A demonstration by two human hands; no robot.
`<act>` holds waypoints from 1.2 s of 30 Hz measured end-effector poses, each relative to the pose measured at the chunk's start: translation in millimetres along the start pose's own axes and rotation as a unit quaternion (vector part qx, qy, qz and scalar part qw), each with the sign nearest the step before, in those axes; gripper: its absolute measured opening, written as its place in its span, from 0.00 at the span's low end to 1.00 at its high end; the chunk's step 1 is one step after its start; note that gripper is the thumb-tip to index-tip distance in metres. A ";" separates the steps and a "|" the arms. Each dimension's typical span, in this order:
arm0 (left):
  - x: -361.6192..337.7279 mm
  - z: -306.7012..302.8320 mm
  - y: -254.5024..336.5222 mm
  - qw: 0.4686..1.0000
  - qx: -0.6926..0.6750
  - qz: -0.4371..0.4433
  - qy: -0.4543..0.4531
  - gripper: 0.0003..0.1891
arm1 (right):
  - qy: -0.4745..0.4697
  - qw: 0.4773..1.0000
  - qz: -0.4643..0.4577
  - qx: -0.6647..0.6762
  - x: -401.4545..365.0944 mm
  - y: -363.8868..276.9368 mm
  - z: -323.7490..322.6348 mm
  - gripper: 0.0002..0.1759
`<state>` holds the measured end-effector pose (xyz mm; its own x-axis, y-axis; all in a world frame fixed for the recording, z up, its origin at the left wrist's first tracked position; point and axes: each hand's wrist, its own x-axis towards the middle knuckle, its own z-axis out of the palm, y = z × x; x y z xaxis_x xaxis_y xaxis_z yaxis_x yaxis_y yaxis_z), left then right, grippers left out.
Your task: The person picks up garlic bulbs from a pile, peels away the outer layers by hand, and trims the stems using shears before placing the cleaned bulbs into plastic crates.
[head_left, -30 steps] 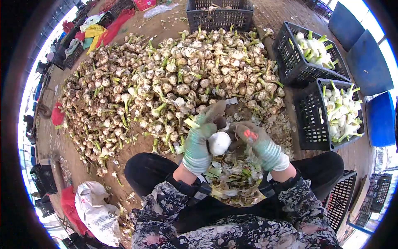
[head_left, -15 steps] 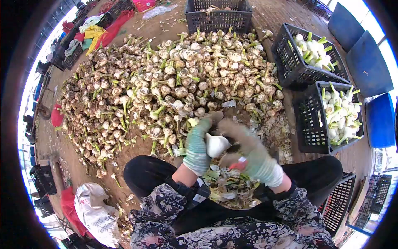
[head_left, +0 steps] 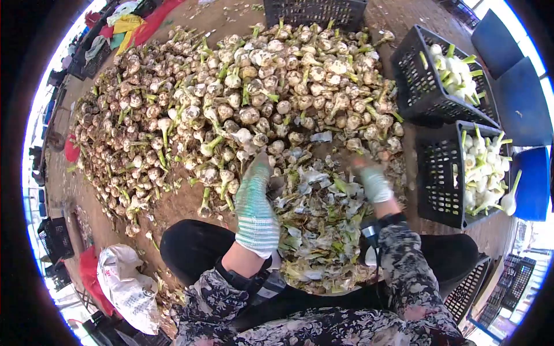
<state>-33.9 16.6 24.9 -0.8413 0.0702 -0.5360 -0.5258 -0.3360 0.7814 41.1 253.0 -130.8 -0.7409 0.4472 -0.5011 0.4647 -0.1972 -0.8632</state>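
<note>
My left hand (head_left: 257, 210), in a green and white knit glove with dirty fingertips, reaches to the near edge of the heap of garlic bulbs (head_left: 248, 115). Its fingers point forward, stretched out beside the bulbs; no bulb shows in it. My right hand (head_left: 374, 181), gloved too, is over the right side of the peelings, its fingers smeared by motion. Whether it holds anything cannot be seen. Between the hands lies a pile of garlic skins and leaf scraps (head_left: 323, 230). One white, cleaned garlic bulb (head_left: 509, 203) with its stem up is at the outer edge of the nearer crate.
Two black crates (head_left: 441, 179) of cleaned garlic stand to my right, with blue panels (head_left: 531, 179) behind. Another black crate (head_left: 314, 12) sits beyond the heap. At lower left is a white sack (head_left: 127, 288); a perforated crate (head_left: 467, 288) is by my right knee.
The white bulb that was between my hands is out of them. My hands have moved apart, the left to the heap, the right outward. A bulb now shows at the nearer crate's edge.
</note>
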 end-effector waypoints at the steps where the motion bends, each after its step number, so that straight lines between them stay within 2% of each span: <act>1: 0.0 0.1 1.4 1.000 0.010 0.012 0.005 0.14 | -0.002 0.967 -0.034 -0.251 6.5 2.5 28.5 0.31; 2: 1.3 -0.8 3.0 0.999 0.021 0.024 0.009 0.14 | -0.029 0.957 -0.033 -0.286 3.1 -2.2 56.8 0.34; 3: 4.7 -4.1 5.2 0.999 0.034 0.023 0.004 0.15 | -0.058 0.974 -0.046 -0.214 36.4 56.4 75.0 0.38; 4: 6.7 -6.8 7.4 0.999 0.038 0.023 0.012 0.15 | -0.169 0.982 0.057 -0.068 49.8 72.2 93.6 0.46; 5: 7.3 -9.5 9.6 0.999 0.026 0.030 0.020 0.16 | -0.162 0.931 0.020 -0.328 28.6 36.6 117.5 0.50; 6: 7.5 -11.6 11.7 0.999 0.014 0.038 0.027 0.17 | -0.142 0.813 -0.022 -0.564 5.5 -4.9 140.8 0.53; 8: 0.2 -12.4 17.4 0.996 -0.028 0.062 0.055 0.18 | -0.151 0.749 -0.057 -0.643 6.1 8.4 168.8 0.55; 12: -20.0 -23.4 40.3 0.995 -0.014 0.078 0.064 0.22 | -0.153 0.769 0.001 -0.621 -1.0 46.7 170.9 0.46; 13: -23.0 -26.5 44.6 0.994 -0.017 0.096 0.058 0.22 | -0.192 0.716 0.030 -0.671 -15.6 32.2 173.5 0.42; 14: -26.1 -29.8 47.8 0.992 -0.021 0.111 0.051 0.23 | -0.225 0.694 0.016 -0.684 -32.8 16.3 169.1 0.42; 16: -30.1 -39.5 51.9 0.994 -0.020 0.087 0.064 0.23 | -0.230 0.696 0.035 -0.679 -38.3 -11.4 170.2 0.45; 18: -34.1 -47.1 54.6 0.998 -0.047 0.040 0.033 0.21 | -0.140 0.731 0.027 -0.668 -18.0 -16.0 182.7 0.47; 19: -34.5 -48.1 55.3 0.998 -0.046 0.037 0.025 0.21 | -0.022 0.796 -0.096 -0.597 -5.3 21.3 192.2 0.45; 20: -36.7 -49.6 57.1 0.998 -0.046 0.042 0.027 0.21 | -0.115 0.817 0.005 -0.565 11.8 10.8 204.1 0.40; 22: -41.3 -51.6 61.0 0.999 -0.029 0.028 0.032 0.21 | -0.022 0.823 -0.126 -0.553 27.9 49.8 222.1 0.37; 23: -41.5 -50.1 60.9 0.997 -0.021 0.034 0.066 0.20 | -0.010 0.830 -0.151 -0.537 37.9 63.9 225.9 0.36; 24: -41.0 -53.9 62.2 0.997 -0.022 0.038 0.068 0.20 | -0.012 0.830 -0.155 -0.536 38.1 51.1 226.8 0.36; 26: -41.6 -62.1 60.0 0.997 -0.040 0.042 0.052 0.20 | -0.109 0.847 0.011 -0.521 37.2 24.6 218.4 0.37; 27: -39.7 -67.0 59.6 0.997 -0.054 0.042 0.034 0.19 | -0.103 0.854 0.071 -0.506 30.9 14.3 210.4 0.31; 28: -35.7 -71.6 58.2 0.997 -0.061 0.047 0.027 0.19 | -0.083 0.864 0.059 -0.493 41.6 38.9 198.5 0.27; 29: -30.5 -76.5 55.7 0.997 -0.067 0.037 0.026 0.19 | -0.124 0.937 0.131 -0.300 36.2 43.6 183.8 0.22; 30: -25.1 -81.0 51.4 0.997 -0.073 0.024 0.026 0.19 | -0.159 0.963 0.196 -0.092 27.2 47.6 170.4 0.18; 31: -19.9 -83.7 44.5 0.996 -0.072 0.041 0.030 0.17 | -0.202 0.935 0.242 0.162 10.4 38.2 156.0 0.18; 32: -14.4 -87.2 38.0 0.996 -0.080 0.042 0.026 0.17 | -0.234 0.842 0.270 0.403 -9.9 17.0 145.5 0.18; 33: -9.2 -90.8 31.3 0.998 -0.061 -0.001 0.017 0.16 | -0.222 0.849 0.228 0.423 -22.7 2.9 145.0 0.18; 34: -2.9 -94.7 23.6 0.998 -0.041 -0.041 0.007 0.16 | -0.254 0.860 0.174 0.408 -44.7 -18.2 141.2 0.26; 35: 6.3 -96.8 10.6 0.989 -0.086 -0.117 -0.018 0.14 | -0.245 0.854 0.145 0.436 -68.9 -38.2 145.1 0.27; 36: 3.0 -89.2 12.5 0.979 -0.073 -0.189 -0.029 0.15 | -0.237 0.846 0.115 0.464 -85.4 -49.8 150.0 0.28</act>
<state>-31.9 -71.2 4.6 -0.5973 0.2671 -0.7562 -0.7816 -0.4052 0.4742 8.5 93.7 -54.3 -0.8960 -0.0518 -0.4411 0.2044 -0.9299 -0.3059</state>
